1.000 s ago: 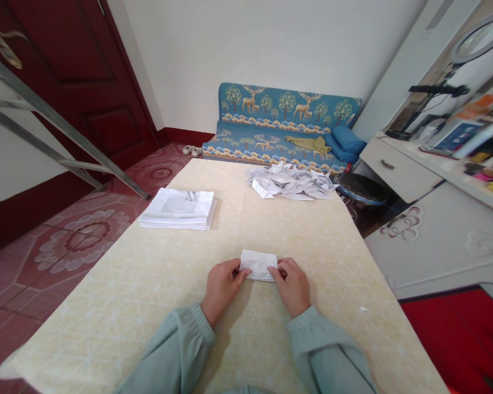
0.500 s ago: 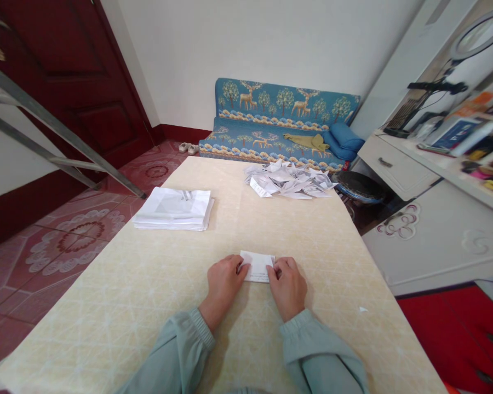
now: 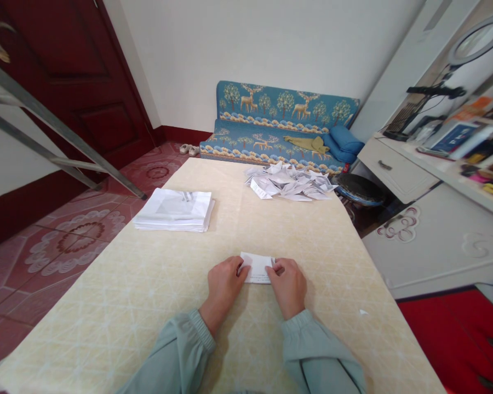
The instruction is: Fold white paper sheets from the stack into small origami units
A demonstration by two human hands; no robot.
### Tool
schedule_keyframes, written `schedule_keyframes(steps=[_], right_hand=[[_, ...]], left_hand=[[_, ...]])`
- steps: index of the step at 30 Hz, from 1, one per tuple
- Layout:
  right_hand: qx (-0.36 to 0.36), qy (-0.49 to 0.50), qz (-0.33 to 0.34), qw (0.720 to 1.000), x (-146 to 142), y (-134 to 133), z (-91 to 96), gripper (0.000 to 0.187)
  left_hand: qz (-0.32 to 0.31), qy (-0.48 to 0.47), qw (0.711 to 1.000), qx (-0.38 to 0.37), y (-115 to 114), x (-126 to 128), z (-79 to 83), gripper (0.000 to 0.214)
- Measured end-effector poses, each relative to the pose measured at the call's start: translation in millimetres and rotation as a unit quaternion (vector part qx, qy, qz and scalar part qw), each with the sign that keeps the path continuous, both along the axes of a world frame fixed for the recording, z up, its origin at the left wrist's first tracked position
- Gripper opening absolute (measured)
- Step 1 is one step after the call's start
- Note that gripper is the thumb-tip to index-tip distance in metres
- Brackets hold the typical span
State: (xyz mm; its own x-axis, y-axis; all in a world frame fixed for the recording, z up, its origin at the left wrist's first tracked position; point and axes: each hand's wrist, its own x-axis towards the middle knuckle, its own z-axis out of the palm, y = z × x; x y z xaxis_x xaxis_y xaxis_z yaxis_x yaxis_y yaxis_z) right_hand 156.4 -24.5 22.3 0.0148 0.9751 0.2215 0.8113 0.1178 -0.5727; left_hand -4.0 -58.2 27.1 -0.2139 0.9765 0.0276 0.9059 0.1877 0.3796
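We see both hands, left (image 3: 223,280) and right (image 3: 288,284), pinching opposite ends of a small folded paper (image 3: 257,268) flat on the tabletop (image 3: 156,295).

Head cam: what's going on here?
A person in pale green sleeves works a small folded paper on the cream table. The left hand grips its left end and the right hand its right end, with the paper lying against the tabletop. Farther off, a stack of flat white sheets sits to the left and a loose pile of folded paper pieces lies near the far edge.
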Motion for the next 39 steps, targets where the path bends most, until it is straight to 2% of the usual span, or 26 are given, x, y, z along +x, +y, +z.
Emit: schedule_keyframes(steps=[8,20,28,32,35,39], right_hand=[[0.005,0.064,-0.004,0.998,2.1,3.4,-3.4,0.012],[0.004,0.105,0.008,0.994,2.2,-0.5,-8.1,0.015],[0.030,-0.021,0.003,0.999,-2.2,-2.2,0.3,0.009],[0.019,0.006,0.012,1.000,1.5,0.5,-1.5,0.013],[0.037,0.045,0.016,0.998,3.3,1.4,-3.9,0.014],[0.045,0.051,0.035,0.997,2.6,1.3,-3.7,0.012]], left_hand=[[0.006,-0.017,1.000,0.006,-0.1,-1.1,-1.9,0.025],[-0.003,-0.054,0.998,0.031,-1.8,-5.9,-6.5,0.026],[-0.006,-0.065,0.997,0.040,-1.8,-6.3,-7.7,0.023],[-0.005,-0.072,0.997,0.038,-1.9,-6.5,-8.2,0.023],[-0.004,-0.075,0.996,0.040,-1.5,-6.8,-8.1,0.023],[0.002,-0.082,0.996,0.031,-1.7,-6.4,-6.1,0.022]])
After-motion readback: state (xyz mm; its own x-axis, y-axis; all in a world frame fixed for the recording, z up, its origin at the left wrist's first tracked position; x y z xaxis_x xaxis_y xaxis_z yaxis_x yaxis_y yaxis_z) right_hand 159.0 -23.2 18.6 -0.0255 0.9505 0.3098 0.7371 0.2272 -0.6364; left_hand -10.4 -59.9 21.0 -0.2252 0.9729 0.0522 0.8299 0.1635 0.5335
